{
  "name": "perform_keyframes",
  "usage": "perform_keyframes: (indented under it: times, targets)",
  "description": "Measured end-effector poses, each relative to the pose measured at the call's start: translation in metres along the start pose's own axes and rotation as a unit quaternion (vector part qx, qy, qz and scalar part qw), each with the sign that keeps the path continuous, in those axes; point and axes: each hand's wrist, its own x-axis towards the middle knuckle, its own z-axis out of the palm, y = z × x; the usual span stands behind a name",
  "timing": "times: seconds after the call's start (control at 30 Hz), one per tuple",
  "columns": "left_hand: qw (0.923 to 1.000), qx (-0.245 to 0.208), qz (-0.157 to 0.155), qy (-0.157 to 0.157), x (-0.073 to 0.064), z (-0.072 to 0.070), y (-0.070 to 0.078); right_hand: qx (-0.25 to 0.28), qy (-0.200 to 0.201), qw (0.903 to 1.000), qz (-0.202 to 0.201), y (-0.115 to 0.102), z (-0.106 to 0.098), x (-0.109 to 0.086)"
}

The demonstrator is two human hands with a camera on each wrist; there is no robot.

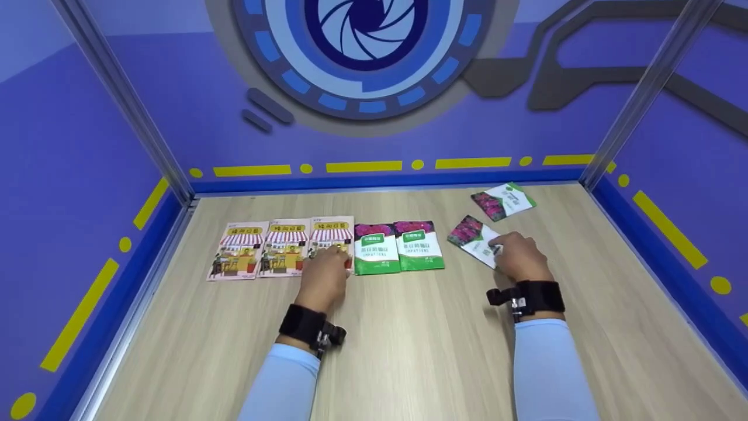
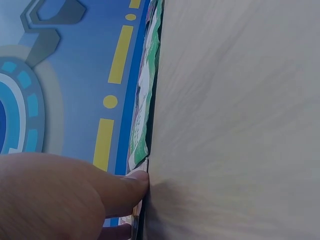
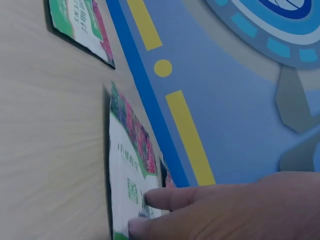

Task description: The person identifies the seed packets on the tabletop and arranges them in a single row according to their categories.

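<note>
Three pink packets with a striped awning picture lie in a row; my left hand [image 1: 325,277] touches the lower part of the third pink packet [image 1: 332,229]. In the left wrist view the thumb [image 2: 134,185] lies at that packet's near edge. Beside it are two green-and-white flower packets [image 1: 376,248] with pink blooms. Farther right, my right hand [image 1: 522,257] touches a slanted flower packet [image 1: 472,238]. Its index finger and thumb rest on the printed face of that packet [image 3: 131,165] in the right wrist view. The other fingers are hidden.
Another flower packet [image 1: 504,202] lies askew behind the right hand, near the back edge of the wooden table [image 1: 409,345]. Blue-purple printed panels [image 1: 397,146] with metal corner posts enclose the table at the back and both sides.
</note>
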Motion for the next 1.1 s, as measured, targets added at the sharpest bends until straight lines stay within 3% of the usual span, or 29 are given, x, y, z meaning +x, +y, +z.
perform_keyframes:
  times: [0.53,0.73,1.1]
  targets:
    - [1.0,0.0,0.002,0.004,0.0,0.001,0.0,-0.003,0.048,0.9981,-0.038,-0.022,0.025,0.012]
    - [1.0,-0.005,-0.002,-0.007,0.001,0.001,0.0,-0.042,0.067,0.996,-0.041,-0.036,0.038,0.012]
    - [1.0,-0.004,-0.005,-0.001,0.0,0.0,0.001,-0.065,0.059,0.9942,-0.063,-0.042,0.041,0.013]
